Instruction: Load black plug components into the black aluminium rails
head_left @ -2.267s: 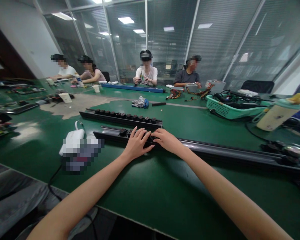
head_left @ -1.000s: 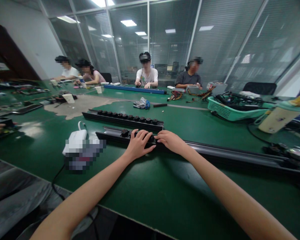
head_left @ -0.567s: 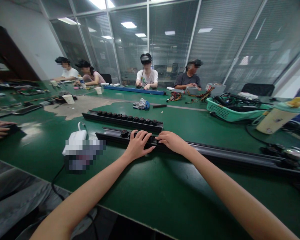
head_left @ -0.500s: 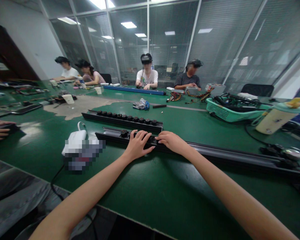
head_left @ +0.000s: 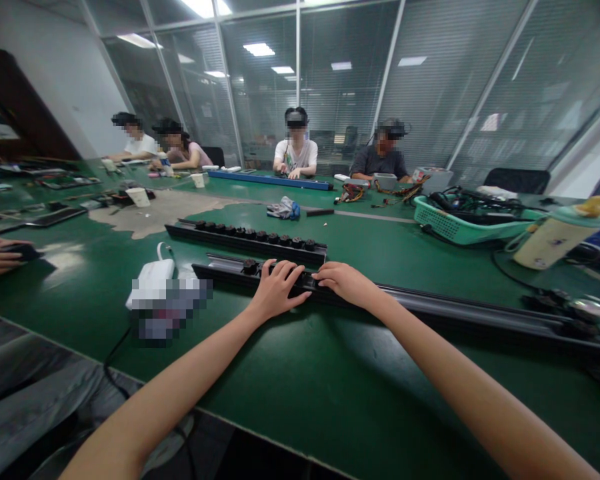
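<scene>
A long black channel-shaped rail (head_left: 445, 308) lies across the green table in front of me. My left hand (head_left: 278, 288) grips it near its left end, fingers over the far edge and thumb on the near side. Just to the right, my right hand (head_left: 349, 283) has its fingers bent together at the rail's channel. Whatever small dark part is at those fingertips is mostly hidden. A small black block (head_left: 251, 267) sits in the channel left of my left hand. Behind lies a shorter black rail (head_left: 240, 248) carrying a row of several similar black blocks.
Left of the rail are a white adapter (head_left: 155, 277) and a blurred-out item. A green basket (head_left: 453, 227) of cables and a cream bottle (head_left: 550, 240) stand at right. Gloves (head_left: 283, 208) lie farther back. Several people sit across the table; another person's hand (head_left: 0, 253) is at left.
My left hand keeps its hold on the rail. The right fingers have shifted very slightly at the channel. The whole view has moved a little.
</scene>
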`<action>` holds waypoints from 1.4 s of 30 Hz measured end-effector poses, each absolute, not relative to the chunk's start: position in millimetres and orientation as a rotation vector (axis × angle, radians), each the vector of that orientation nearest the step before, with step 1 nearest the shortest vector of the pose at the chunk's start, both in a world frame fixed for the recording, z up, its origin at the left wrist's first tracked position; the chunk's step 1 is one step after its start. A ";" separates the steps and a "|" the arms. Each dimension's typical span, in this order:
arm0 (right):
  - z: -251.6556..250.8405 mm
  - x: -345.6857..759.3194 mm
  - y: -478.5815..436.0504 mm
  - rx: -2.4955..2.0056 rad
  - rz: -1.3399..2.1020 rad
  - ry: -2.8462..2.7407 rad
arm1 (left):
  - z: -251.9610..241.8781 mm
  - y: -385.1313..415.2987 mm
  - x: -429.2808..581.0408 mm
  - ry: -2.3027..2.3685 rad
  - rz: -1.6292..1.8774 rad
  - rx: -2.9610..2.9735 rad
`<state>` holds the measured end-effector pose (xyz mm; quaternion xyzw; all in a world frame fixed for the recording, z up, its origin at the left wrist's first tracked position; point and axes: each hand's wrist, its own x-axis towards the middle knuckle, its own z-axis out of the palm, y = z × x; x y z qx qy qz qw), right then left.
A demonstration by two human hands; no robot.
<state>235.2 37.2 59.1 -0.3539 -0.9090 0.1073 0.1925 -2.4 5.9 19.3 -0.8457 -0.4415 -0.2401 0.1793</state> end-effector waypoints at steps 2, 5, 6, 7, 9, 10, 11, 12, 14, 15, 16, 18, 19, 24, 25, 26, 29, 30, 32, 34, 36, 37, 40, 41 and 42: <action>60.0 236.0 36.2 -0.991 0.298 -2.555 | 19.1 5.9 -2.6 -1.249 -0.678 -2.389; 60.5 238.6 34.7 -0.983 0.309 -2.552 | 19.1 5.7 -2.8 -1.246 -0.675 -2.386; 60.3 239.7 34.4 -0.978 0.313 -2.548 | 19.1 5.6 -2.9 -1.245 -0.673 -2.385; 60.0 240.7 34.2 -0.973 0.315 -2.544 | 19.1 5.5 -3.0 -1.245 -0.671 -2.384; 59.3 242.6 34.3 -0.969 0.316 -2.542 | 19.0 5.3 -3.2 -1.246 -0.671 -2.380; 59.1 243.3 34.3 -0.970 0.315 -2.545 | 18.9 5.3 -3.3 -1.246 -0.673 -2.380; 59.0 244.0 34.4 -0.972 0.313 -2.549 | 18.8 5.4 -3.4 -1.246 -0.675 -2.380; 59.0 244.7 34.3 -0.974 0.311 -2.553 | 18.6 5.4 -3.5 -1.245 -0.678 -2.380; 59.2 246.2 33.7 -0.976 0.306 -2.556 | 18.3 5.6 -3.7 -1.245 -0.682 -2.381; 59.4 247.2 33.2 -0.975 0.305 -2.555 | 18.3 5.7 -3.7 -1.246 -0.684 -2.382; 59.5 248.4 32.7 -0.974 0.304 -2.554 | 18.2 5.7 -3.7 -1.246 -0.685 -2.383; 59.5 251.0 31.6 -0.970 0.304 -2.552 | 18.3 5.7 -3.4 -1.246 -0.686 -2.384; 59.4 252.4 31.2 -0.969 0.303 -2.552 | 18.5 5.7 -3.3 -1.246 -0.685 -2.384; 58.9 257.8 29.1 -0.963 0.303 -2.540 | 19.0 5.2 -2.5 -1.249 -0.683 -2.386; 58.9 258.5 28.7 -0.960 0.302 -2.535 | 18.9 5.2 -2.6 -1.249 -0.686 -2.387; 58.9 259.2 28.3 -0.957 0.302 -2.530 | 18.8 5.1 -2.8 -1.249 -0.691 -2.390; 58.9 261.1 27.1 -0.939 0.300 -2.518 | 18.1 5.0 -3.8 -1.247 -0.699 -2.397; 58.8 261.7 26.8 -0.934 0.299 -2.516 | 17.9 5.0 -4.1 -1.247 -0.698 -2.397; 58.5 263.0 26.3 -0.932 0.296 -2.513 | 17.7 5.0 -4.5 -1.250 -0.697 -2.392; 58.2 264.8 25.8 -0.939 0.292 -2.511 | 17.7 4.8 -4.6 -1.252 -0.697 -2.388; 58.1 267.0 25.2 -0.946 0.290 -2.512 | 17.8 4.5 -4.4 -1.251 -0.696 -2.387; 58.1 268.2 24.9 -0.946 0.290 -2.515 | 17.9 4.3 -4.3 -1.250 -0.696 -2.386; 58.5 272.0 23.9 -0.943 0.293 -2.528 | 18.1 3.9 -4.1 -1.249 -0.691 -2.383; 58.7 273.2 23.6 -0.943 0.296 -2.529 | 18.2 3.7 -4.1 -1.249 -0.689 -2.381; 59.0 274.3 23.2 -0.944 0.300 -2.528 | 18.2 3.6 -4.2 -1.250 -0.687 -2.378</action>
